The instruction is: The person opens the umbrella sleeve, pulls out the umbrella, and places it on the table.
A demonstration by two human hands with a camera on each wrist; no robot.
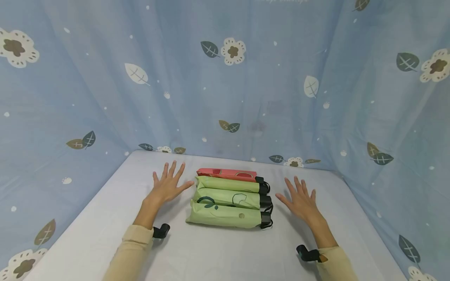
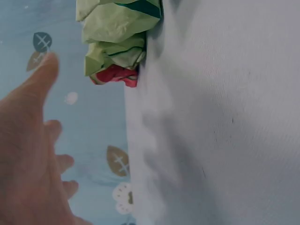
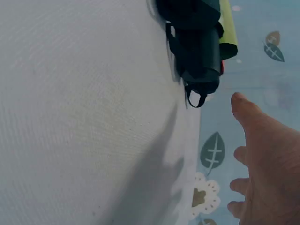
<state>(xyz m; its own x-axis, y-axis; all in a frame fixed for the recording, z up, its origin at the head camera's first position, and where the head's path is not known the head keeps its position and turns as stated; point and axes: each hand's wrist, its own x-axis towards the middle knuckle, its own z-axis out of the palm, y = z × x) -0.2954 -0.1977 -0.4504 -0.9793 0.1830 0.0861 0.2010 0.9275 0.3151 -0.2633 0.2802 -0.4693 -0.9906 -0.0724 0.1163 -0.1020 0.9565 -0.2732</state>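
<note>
Folded umbrellas lie side by side across the middle of the table. At the back is a red one (image 1: 226,174) with a watermelon pattern; in front of it lie three light green ones, the nearest green umbrella (image 1: 225,216) showing leaf prints. Their black handles (image 1: 265,201) with wrist loops point right. My left hand (image 1: 166,188) hovers just left of the row, fingers spread, holding nothing. On the other side my right hand (image 1: 301,203) is held over the table with fingers spread, its thumb toward the handles. Both hands cast shadows on the cloth in the wrist views.
A white cloth covers the table (image 1: 225,253). Blue curtains (image 1: 225,89) printed with leaves and flowers rise behind it and along both sides. Each wrist carries a small black camera, such as the left one (image 1: 161,231).
</note>
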